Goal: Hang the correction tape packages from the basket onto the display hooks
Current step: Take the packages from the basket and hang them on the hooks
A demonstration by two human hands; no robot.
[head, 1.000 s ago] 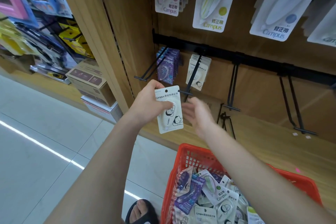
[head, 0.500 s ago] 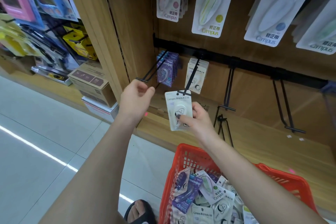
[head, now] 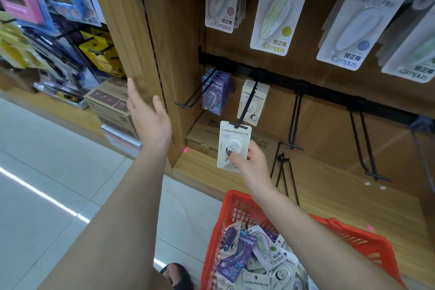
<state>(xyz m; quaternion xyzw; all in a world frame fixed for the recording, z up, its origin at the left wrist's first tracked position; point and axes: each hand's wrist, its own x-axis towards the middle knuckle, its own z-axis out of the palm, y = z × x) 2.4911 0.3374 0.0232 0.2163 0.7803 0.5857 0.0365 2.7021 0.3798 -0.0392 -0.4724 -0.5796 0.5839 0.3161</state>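
The right hand [head: 253, 162] pinches a white correction tape package [head: 233, 146] by its lower half, thumb across the front of the blister, and holds it at the tip of a black display hook [head: 246, 110]; the card's top edge meets the hook's crossbar end, though whether the hole is threaded on cannot be told. Further back on the same hook hang matching white packages [head: 254, 101], and the hook to the left carries purple packages [head: 215, 92]. The left hand [head: 147, 117] is spread flat with straight fingers, holding nothing, raised against the wooden shelf upright [head: 150, 30]. Below, the red basket [head: 237, 207] holds a loose heap of white and purple packages. Larger Campus cards [head: 274, 7] hang on the row above, and empty black hooks stand to the right.
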